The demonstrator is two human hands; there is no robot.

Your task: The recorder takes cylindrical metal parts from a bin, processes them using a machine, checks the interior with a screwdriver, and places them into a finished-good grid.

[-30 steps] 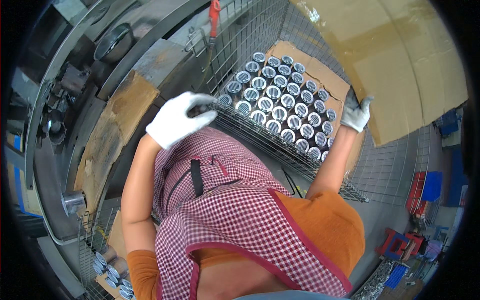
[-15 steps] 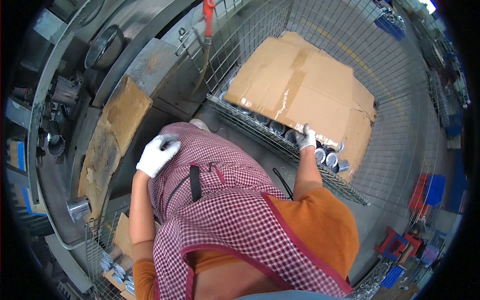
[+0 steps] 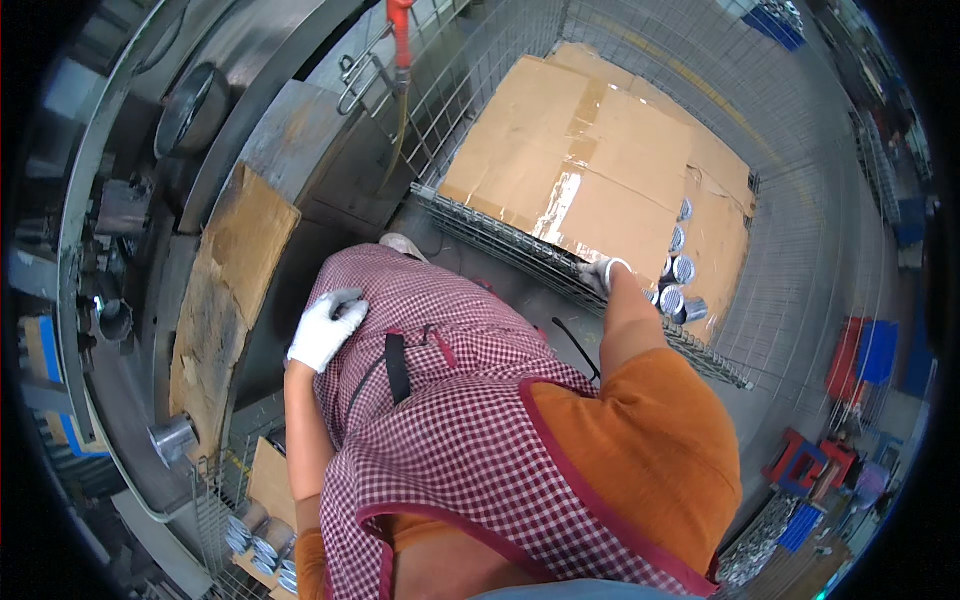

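Now, cardboard sheet [image 3: 590, 170]: I see it lying flat inside the wire cage [image 3: 800, 200], over most of the metal cans [image 3: 675, 285]; only a few cans show at its near right edge.
Right hand [image 3: 603, 275]: gloved, at the near edge of the sheet by the cage rim; I cannot tell if its grip is closed on the cardboard.
Left hand [image 3: 325, 328]: gloved, fingers loosely curled, holding nothing, resting on the checked apron [image 3: 450, 420].
Risk: I think the sheet can slide or bend if pushed from one corner only, and uncovered cans could tip.
Around: worn cardboard [image 3: 225, 300] on the machine at the left.
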